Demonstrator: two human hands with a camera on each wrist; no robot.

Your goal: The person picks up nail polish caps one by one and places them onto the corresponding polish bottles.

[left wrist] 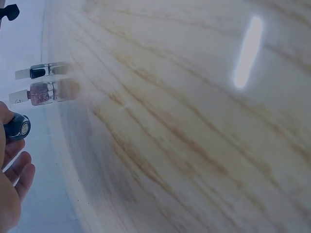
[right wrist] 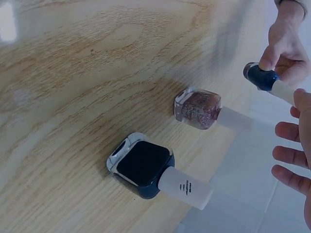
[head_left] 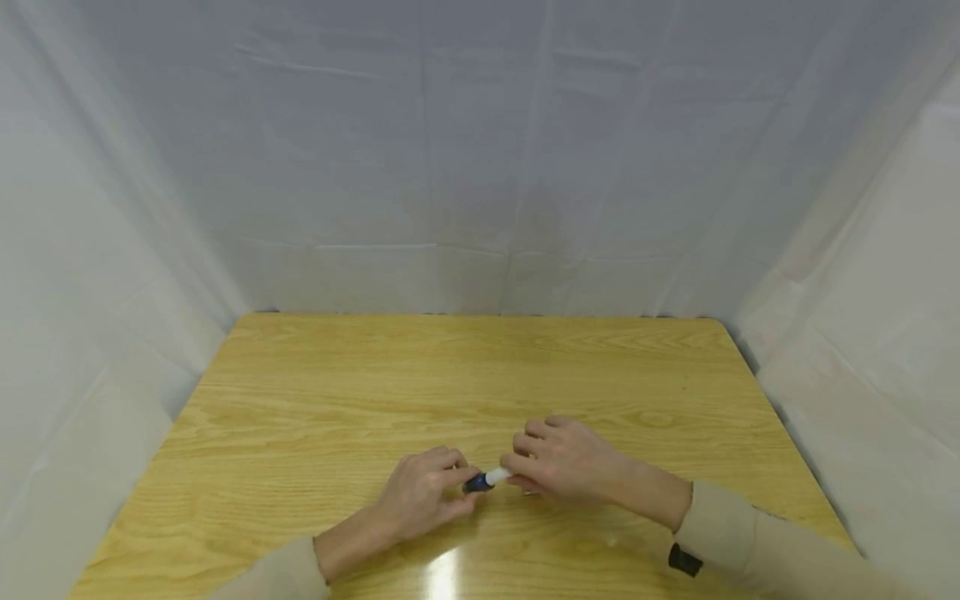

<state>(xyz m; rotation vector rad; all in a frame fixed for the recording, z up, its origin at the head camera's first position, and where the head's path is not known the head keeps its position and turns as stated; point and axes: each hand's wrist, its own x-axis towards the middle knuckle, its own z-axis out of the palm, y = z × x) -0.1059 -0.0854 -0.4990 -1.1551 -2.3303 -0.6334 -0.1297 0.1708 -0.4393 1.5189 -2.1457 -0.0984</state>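
Observation:
Between the two hands, above the table, is a small dark blue nail polish bottle [head_left: 477, 482] with a white cap [right wrist: 283, 91]. My left hand [head_left: 423, 492] pinches its glass body between thumb and fingers, and the base shows in the left wrist view. At the cap end, my right hand [head_left: 566, 462] grips with thumb and forefinger, its other fingers spread apart in the right wrist view. Two more nail polish bottles stand upright on the table near the right hand: a dark bottle [right wrist: 146, 162] and a pinkish glitter bottle [right wrist: 199, 108], both white-capped. The right hand mostly hides them in the head view.
A wood-grain table [head_left: 360, 375] lies under both hands. White sheeting [head_left: 480, 167] hangs behind it and along both sides. A bright light reflection shows on the tabletop near the front.

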